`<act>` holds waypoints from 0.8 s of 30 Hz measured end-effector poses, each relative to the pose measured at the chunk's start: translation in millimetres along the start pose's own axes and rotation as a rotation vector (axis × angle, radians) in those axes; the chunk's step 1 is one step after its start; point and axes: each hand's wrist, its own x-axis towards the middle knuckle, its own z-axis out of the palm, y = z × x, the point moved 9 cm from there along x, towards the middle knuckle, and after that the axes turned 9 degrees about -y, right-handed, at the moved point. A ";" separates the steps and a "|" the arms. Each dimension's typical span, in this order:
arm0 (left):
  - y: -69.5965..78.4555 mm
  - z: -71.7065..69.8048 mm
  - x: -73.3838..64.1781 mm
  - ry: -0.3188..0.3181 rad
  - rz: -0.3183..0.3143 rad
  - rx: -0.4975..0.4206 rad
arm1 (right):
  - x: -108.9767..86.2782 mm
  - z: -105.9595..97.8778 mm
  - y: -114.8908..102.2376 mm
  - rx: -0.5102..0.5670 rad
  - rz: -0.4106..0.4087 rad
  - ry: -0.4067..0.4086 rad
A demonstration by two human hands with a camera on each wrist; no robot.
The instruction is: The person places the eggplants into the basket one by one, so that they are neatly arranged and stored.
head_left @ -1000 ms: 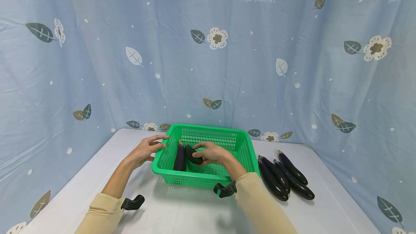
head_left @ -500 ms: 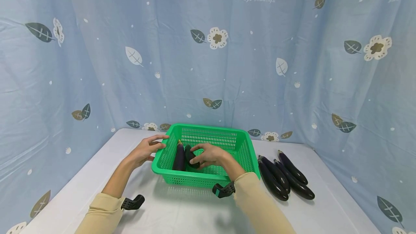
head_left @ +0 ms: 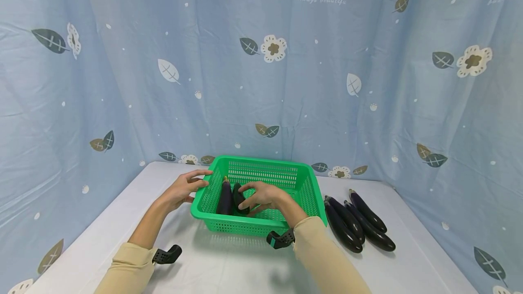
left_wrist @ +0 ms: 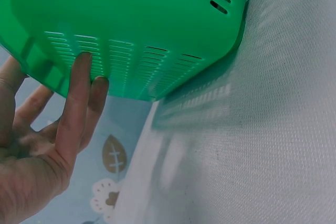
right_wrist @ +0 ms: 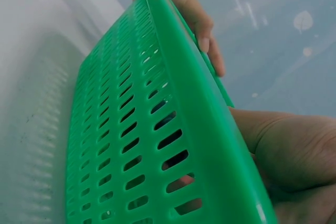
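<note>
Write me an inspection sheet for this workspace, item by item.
Surface: white table, a shadow below the basket's front.
Job's things: green basket on the table; inside, towards its left side, left eggplant and right eggplant lie side by side; four eggplants lie on the table, right of the basket.
Clutter: nothing seen.
Hands: left hand holds the basket's left rim; right hand is inside the basket, fingers at the right eggplant, whether gripping it is unclear; a black device on the left wrist and another on the right wrist.
Cables: nothing seen.
Surroundings: blue curtain printed with leaves, flowers and lettering.
</note>
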 end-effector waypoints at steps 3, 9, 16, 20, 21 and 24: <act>-0.3 -0.4 -0.1 0.011 -0.007 0.001 | 0.8 -0.4 1.0 -0.018 0.009 -0.004; -0.2 -0.2 -0.6 0.015 -0.010 0.004 | -1.0 1.6 2.7 -0.059 0.028 -0.016; -0.8 -1.2 -0.3 0.024 -0.022 0.002 | -1.3 7.1 4.5 -0.087 0.046 -0.045; -1.9 -1.5 -0.2 0.025 -0.019 0.001 | -0.4 8.5 6.2 -0.106 0.054 -0.053; -2.0 -1.4 -0.3 0.022 -0.016 0.004 | -0.2 8.6 6.3 -0.111 0.054 -0.053; -2.2 -1.2 -0.4 0.020 -0.012 0.002 | -0.5 8.6 6.3 -0.122 0.057 -0.053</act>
